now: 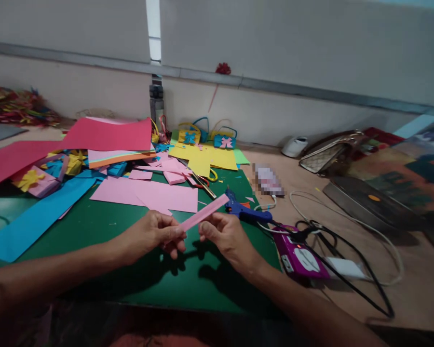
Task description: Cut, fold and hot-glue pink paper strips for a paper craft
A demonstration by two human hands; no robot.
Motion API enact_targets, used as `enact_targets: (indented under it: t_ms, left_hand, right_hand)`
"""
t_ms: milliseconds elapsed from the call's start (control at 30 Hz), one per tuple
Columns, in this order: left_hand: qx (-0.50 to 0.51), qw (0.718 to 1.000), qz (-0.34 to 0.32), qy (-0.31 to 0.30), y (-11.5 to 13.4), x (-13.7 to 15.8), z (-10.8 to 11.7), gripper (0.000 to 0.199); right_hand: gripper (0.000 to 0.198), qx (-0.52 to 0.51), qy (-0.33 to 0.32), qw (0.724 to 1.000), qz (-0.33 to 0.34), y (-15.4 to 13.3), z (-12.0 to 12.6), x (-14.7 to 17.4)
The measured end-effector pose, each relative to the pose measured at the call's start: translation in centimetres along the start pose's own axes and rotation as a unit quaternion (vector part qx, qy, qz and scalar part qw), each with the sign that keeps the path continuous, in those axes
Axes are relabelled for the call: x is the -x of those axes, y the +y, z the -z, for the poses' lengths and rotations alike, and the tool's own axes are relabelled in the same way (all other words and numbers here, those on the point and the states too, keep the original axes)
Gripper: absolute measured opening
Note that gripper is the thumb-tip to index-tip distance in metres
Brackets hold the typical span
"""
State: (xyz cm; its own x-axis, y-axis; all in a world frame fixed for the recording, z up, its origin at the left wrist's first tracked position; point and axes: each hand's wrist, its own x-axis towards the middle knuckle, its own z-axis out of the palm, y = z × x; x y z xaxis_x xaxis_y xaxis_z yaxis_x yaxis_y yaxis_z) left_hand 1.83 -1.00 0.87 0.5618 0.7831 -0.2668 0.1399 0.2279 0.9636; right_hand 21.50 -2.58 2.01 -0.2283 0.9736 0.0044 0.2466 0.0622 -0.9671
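Observation:
A narrow pink paper strip [205,212] slants up to the right in front of me, above the green tabletop [130,282]. My left hand [155,235] pinches its lower end between thumb and fingers. Farther along, the fingers of my right hand [228,236] are closed at the strip's near edge, partly hidden behind it. Just beyond the strip's upper end lies a blue glue gun [249,213]. Pink paper sheets [112,192] lie flat behind my left hand. Scissors with yellow handles [213,175] rest among the paper pieces.
Red sheets [108,135], a long blue sheet [43,217] and folded paper boxes [39,182] cover the left side. Yellow sheets [217,158] and small paper baskets [224,140] stand behind. On the right are a purple power strip [298,255], cables and a grey pouch [369,200].

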Motion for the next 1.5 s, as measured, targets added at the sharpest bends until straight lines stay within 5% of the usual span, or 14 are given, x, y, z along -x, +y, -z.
enact_targets:
  t_ms: [333,667,767,867,967,1100,1300,1500]
  left_hand:
    - [-0.041,0.998,-0.012,-0.050,0.2,-1.5,-2.9,0.045]
    - [-0.056,0.998,-0.008,-0.020,-0.6,0.2,-0.3,0.040]
    - [-0.112,0.991,-0.031,0.060,-0.1,1.0,1.2,0.037]
    - [-0.189,0.955,-0.151,0.170,1.4,1.0,1.5,0.032]
    - [-0.226,0.954,-0.167,0.104,2.5,0.1,0.2,0.027]
    - [-0.157,0.986,-0.052,-0.029,2.1,-1.5,-1.9,0.036]
    - [-0.107,0.994,-0.007,-0.032,1.5,-1.7,-1.7,0.038]
    - [-0.075,0.996,0.006,-0.045,1.2,-1.1,-0.6,0.037]
  right_hand:
    - [0.043,0.019,0.017,1.000,0.019,0.4,-0.5,0.4]
    - [0.046,0.036,0.177,0.983,0.045,0.1,2.1,-0.7]
    - [0.047,0.034,0.203,0.978,0.037,0.3,2.4,-1.0]
    - [0.045,0.046,0.159,0.986,0.020,0.2,1.4,-0.9]
    - [0.044,0.054,0.112,0.992,0.007,0.1,0.0,-0.6]
    - [0.042,0.058,0.098,0.994,-0.008,0.3,-0.9,-0.2]
    - [0.042,0.044,0.111,0.993,-0.006,0.4,-0.3,-0.3]
    - [0.037,0.011,0.202,0.978,0.042,0.1,2.7,-1.4]
